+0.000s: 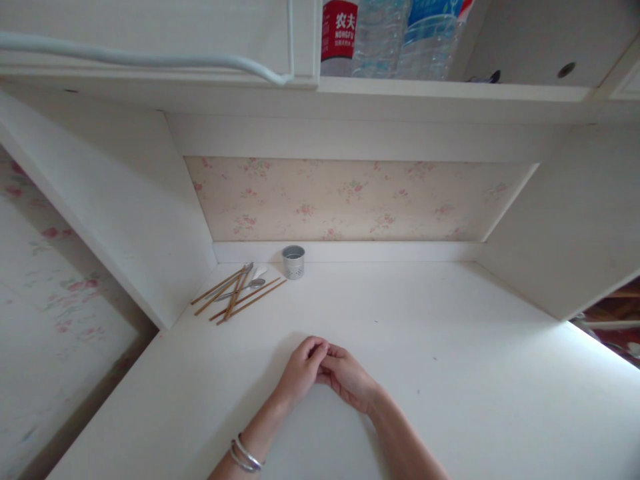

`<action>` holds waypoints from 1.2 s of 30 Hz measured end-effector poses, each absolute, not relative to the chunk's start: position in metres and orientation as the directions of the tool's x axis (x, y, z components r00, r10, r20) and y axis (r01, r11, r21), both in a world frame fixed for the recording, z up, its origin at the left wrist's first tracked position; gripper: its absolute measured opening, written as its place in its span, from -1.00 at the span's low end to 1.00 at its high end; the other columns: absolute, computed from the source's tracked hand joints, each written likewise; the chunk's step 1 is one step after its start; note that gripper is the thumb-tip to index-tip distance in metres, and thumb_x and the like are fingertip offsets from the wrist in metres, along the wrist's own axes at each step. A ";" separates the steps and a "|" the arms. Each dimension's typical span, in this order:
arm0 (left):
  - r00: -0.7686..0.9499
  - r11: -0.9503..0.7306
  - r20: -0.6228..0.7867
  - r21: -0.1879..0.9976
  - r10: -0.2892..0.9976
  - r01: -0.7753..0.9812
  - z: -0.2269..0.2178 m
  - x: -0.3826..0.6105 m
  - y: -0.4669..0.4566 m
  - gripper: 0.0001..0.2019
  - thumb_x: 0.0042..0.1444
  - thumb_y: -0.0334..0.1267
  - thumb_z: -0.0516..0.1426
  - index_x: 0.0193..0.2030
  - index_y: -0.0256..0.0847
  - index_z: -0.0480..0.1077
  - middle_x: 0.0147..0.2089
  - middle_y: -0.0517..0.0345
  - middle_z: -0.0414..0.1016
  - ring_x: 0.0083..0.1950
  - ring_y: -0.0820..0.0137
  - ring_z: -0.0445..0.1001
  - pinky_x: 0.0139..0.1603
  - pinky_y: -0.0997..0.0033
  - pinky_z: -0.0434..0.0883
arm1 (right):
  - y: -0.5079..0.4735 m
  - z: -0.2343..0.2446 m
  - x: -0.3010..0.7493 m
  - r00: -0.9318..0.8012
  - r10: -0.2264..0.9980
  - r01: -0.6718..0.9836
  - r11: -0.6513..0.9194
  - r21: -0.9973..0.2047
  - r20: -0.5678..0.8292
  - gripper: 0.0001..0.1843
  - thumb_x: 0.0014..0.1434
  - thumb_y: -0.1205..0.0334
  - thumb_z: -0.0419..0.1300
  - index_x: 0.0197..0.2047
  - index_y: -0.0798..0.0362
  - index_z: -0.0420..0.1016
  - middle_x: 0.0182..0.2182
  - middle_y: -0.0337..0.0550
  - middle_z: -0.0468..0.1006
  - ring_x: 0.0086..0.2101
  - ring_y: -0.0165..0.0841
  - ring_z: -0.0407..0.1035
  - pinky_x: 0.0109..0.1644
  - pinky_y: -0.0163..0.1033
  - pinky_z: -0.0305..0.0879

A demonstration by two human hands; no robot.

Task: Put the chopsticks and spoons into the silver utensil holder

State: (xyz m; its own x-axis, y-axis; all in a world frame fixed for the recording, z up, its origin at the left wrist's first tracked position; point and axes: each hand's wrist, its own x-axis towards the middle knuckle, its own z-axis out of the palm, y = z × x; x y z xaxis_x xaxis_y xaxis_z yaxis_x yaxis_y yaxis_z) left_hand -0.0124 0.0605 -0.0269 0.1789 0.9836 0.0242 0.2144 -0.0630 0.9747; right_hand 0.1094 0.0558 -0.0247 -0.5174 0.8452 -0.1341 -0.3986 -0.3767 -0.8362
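Note:
My left hand (299, 371) and my right hand (353, 380) rest together on the white tabletop, fingers curled and touching each other. No object shows in either one; the space inside the fingers is hidden. Two silver bangles (245, 455) circle my left wrist. Farther off, to the left, several brown chopsticks (251, 302) lie in a crossed heap. Among them are a metal spoon (257, 283), other metal cutlery partly covered by the sticks, and a small white piece (259, 272), perhaps a spoon. A grey metal holder with small holes (293, 267) stands upright beside the heap, near the back edge.
White side panels (120, 187) (575, 213) enclose the tabletop (400, 320) left and right. Above the back hangs a shelf (450, 100) with plastic bottles (380, 40). A white cable (150, 59) runs across the upper left cabinet front.

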 end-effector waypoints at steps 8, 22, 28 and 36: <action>0.169 -0.071 0.032 0.971 0.985 0.229 -0.027 -0.011 0.061 -0.74 0.18 -0.07 0.01 -0.23 -0.17 0.43 -0.23 0.13 0.51 -0.14 0.35 0.45 -0.07 0.43 0.34 | 0.057 -0.027 0.110 -0.516 0.846 -0.401 -0.377 -0.835 -0.134 -0.73 0.08 0.23 0.27 -0.15 0.17 0.50 -0.34 -0.08 0.56 -0.31 -0.34 0.44 -0.16 -0.22 0.33; 0.188 -0.062 0.019 0.972 0.982 0.226 -0.023 -0.018 0.063 -0.70 0.17 -0.04 0.01 -0.20 -0.19 0.43 -0.20 0.09 0.53 -0.11 0.33 0.47 -0.04 0.38 0.36 | 0.055 -0.023 0.107 -0.457 0.880 -0.377 -0.321 -0.869 -0.127 -0.70 0.09 0.11 0.25 -0.18 0.15 0.49 -0.38 -0.13 0.53 -0.35 -0.38 0.41 -0.17 -0.24 0.31; 0.085 -0.265 0.276 0.722 0.957 0.639 -0.008 -0.072 0.125 -0.71 0.17 -0.08 0.00 -0.15 -0.20 0.42 -0.07 0.00 0.48 0.03 0.26 0.40 0.09 0.27 0.31 | 0.057 -0.047 0.103 -0.081 0.997 0.001 0.009 -1.000 0.009 -0.68 0.16 -0.01 0.13 -0.27 0.09 0.49 -0.57 -0.25 0.41 -0.54 -0.44 0.26 -0.45 -0.33 0.16; 0.028 -0.036 0.166 0.046 0.986 0.998 -0.004 -0.174 0.221 -0.33 0.05 0.24 -0.02 0.25 -0.03 0.22 0.40 -0.05 -0.01 0.38 -0.16 -0.16 0.22 -0.41 -0.28 | 0.064 -0.051 0.104 -0.129 0.992 0.050 -0.004 -0.999 -0.011 -0.69 0.18 0.02 0.08 -0.26 0.09 0.46 -0.57 -0.24 0.42 -0.56 -0.44 0.28 -0.46 -0.33 0.19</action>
State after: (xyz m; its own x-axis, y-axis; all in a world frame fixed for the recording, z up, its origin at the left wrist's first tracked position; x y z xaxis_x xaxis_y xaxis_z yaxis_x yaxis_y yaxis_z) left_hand -0.1742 0.2210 -0.0035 0.0277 0.9857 0.1661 0.9983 -0.0357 0.0456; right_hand 0.1039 0.0637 -0.0507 -0.1286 0.9916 -0.0108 0.0499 -0.0044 -0.9987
